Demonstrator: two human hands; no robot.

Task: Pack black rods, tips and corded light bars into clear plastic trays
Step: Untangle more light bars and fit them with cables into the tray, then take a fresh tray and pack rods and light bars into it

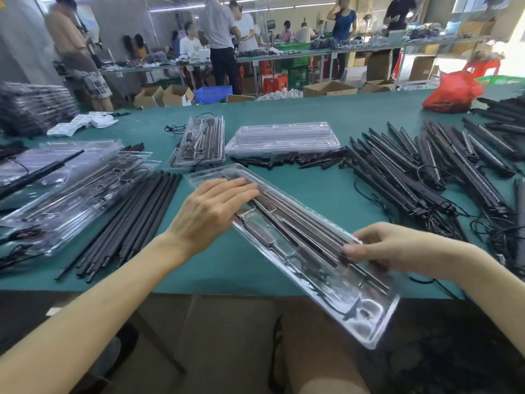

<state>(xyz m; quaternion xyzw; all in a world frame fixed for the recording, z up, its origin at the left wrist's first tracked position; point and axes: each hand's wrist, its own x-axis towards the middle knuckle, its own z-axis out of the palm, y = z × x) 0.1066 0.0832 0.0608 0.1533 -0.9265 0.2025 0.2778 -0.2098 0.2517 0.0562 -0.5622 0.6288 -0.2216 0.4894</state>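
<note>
1 clear tray (pixel 366 317) lies diagonally across the near edge of the green counter (pixel 312 183), its far end over the counter and its near end overhanging the edge toward the person. Black rods (pixel 298 234) lie lengthwise in its channels, and a thin cord runs along its left compartment. The left grip (pixel 210 211) is flat, fingers straight and together, pressing down on the far end of the tray over the rod ends. The right grip (pixel 397 245) is closed on the tray's right long edge about midway along, thumb on top of the rods and fingers curled round the rim. The tray thus spans between the 2 grips and extends past the right one. To the left lie loose rods (pixel 136 220) beside filled trays (pixel 71 200). Beyond are another filled tray (pixel 199 143), a stack of empty trays (pixel 284 137) and a row of tips (pixel 298 160). Corded light bars (pixel 426 177) are heaped at the right, with a red bag (pixel 451 92) behind them.
</note>
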